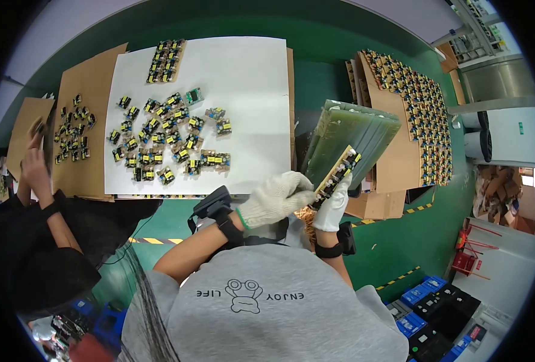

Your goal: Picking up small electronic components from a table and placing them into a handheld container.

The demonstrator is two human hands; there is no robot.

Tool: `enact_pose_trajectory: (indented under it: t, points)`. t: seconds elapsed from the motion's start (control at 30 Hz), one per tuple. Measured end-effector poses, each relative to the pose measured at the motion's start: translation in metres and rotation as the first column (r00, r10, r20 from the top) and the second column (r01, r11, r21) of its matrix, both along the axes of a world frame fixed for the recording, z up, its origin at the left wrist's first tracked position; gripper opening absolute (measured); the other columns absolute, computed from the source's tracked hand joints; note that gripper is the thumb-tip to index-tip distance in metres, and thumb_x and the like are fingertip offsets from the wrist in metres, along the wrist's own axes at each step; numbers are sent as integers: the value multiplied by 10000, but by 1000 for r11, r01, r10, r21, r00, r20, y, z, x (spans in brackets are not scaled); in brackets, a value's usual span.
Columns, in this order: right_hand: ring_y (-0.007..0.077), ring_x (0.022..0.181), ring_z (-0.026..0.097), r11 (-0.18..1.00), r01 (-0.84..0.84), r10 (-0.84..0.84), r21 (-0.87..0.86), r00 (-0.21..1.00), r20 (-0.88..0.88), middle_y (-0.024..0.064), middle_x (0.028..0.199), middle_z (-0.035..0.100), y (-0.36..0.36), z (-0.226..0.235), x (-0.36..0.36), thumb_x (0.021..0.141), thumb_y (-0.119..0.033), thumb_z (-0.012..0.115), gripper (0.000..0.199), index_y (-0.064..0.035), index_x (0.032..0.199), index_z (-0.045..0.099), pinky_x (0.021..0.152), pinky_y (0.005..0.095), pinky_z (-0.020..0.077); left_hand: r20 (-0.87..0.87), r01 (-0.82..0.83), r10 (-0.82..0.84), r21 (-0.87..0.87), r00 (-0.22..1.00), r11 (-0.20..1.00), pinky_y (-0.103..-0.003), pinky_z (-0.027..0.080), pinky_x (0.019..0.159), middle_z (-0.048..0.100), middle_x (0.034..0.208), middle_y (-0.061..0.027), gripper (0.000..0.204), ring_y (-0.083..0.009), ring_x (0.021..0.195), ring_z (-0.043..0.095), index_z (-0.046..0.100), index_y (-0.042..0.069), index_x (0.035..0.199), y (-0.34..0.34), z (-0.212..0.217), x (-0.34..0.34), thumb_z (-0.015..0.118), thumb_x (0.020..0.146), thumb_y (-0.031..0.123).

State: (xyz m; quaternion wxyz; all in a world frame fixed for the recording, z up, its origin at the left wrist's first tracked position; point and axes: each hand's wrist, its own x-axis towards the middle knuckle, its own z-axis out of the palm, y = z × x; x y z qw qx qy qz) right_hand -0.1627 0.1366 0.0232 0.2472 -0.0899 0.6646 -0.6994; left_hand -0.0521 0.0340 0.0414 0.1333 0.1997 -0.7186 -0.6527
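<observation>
A narrow strip of circuit boards (342,171), with yellow-labelled parts along it, is held at a slant in front of me. My right hand (332,209), in a white glove, grips its lower part from the right. My left hand (276,199), in a cream knitted glove, is closed with its fingertips against the strip's lower left end; the thumb and the exact contact are partly hidden. Behind the strip stands a stack of translucent green sheets or trays (355,130). Many small separate circuit boards (171,137) lie scattered on the white board (252,78) to the left.
Rows of boards (421,114) cover a cardboard sheet (388,136) at right. Another block of boards (165,61) sits at the white board's far edge. On the left, a co-worker's hand (35,169) is near cardboard bearing more boards (74,130). Blue and black crates (430,308) stand lower right.
</observation>
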Motion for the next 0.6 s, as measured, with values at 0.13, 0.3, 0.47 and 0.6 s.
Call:
enact_pose_trajectory:
  t: [0.13, 0.3, 0.47, 0.6]
  points:
    - [109, 964, 546, 1000, -23, 25, -18, 996, 84, 43, 1137, 538, -1, 5, 7, 1005, -399, 273, 509, -11, 1315, 384, 826, 254, 465, -49, 168, -162, 403, 986, 900, -246, 462, 683, 570, 816, -28, 245, -87, 760, 528, 553, -2, 956, 1, -2, 0, 578, 906, 236]
    - [112, 803, 588, 999, 33, -29, -37, 995, 92, 27, 952, 596, -14, 21, 11, 992, -458, 258, 510, -51, 1196, 486, 703, 252, 498, -35, 235, -245, 441, 969, 866, -235, 438, 694, 547, 817, -5, 263, -71, 768, 487, 540, 6, 936, -2, 15, -1, 541, 929, 269]
    - [62, 809, 560, 999, -25, 27, -39, 998, 60, 1, 951, 589, -4, 18, 6, 1001, -412, 288, 479, -18, 1142, 521, 712, 210, 474, 53, 237, -270, 343, 961, 909, -237, 425, 686, 543, 804, 3, 241, -67, 759, 474, 538, 20, 915, -6, 28, -6, 526, 930, 260]
    - [62, 811, 556, 998, -16, 22, -53, 994, 105, 0, 952, 585, 15, 7, 0, 1004, -404, 284, 471, -21, 1151, 514, 707, 208, 471, -12, 241, -264, 444, 965, 863, -236, 422, 684, 542, 777, 5, 218, -64, 747, 474, 546, 24, 893, 7, 20, -14, 532, 920, 240]
